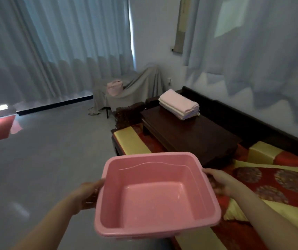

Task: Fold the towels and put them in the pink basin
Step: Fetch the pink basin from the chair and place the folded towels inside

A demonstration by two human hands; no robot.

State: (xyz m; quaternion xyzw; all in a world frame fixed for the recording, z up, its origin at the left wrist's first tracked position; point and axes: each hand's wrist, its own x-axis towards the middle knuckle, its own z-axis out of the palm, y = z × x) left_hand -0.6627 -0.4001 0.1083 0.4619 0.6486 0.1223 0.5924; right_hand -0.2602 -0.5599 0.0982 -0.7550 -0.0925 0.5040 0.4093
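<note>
I hold a pink rectangular basin (106, 212) in the air in front of me, over the floor beside a couch. Nothing lies inside it. My left hand (89, 193) grips its left rim and my right hand (217, 183) grips its right rim. A stack of folded pale pink and white towels (179, 104) rests on the far end of a low dark wooden table (189, 136), well beyond the basin.
The low table stands on a couch with red and yellow cushions (274, 179) along the right wall. A chair draped in grey cloth (135, 89) with a pink bag (114, 86) on it stands in the far corner. Grey floor (45, 159) spreads left; curtains hang behind.
</note>
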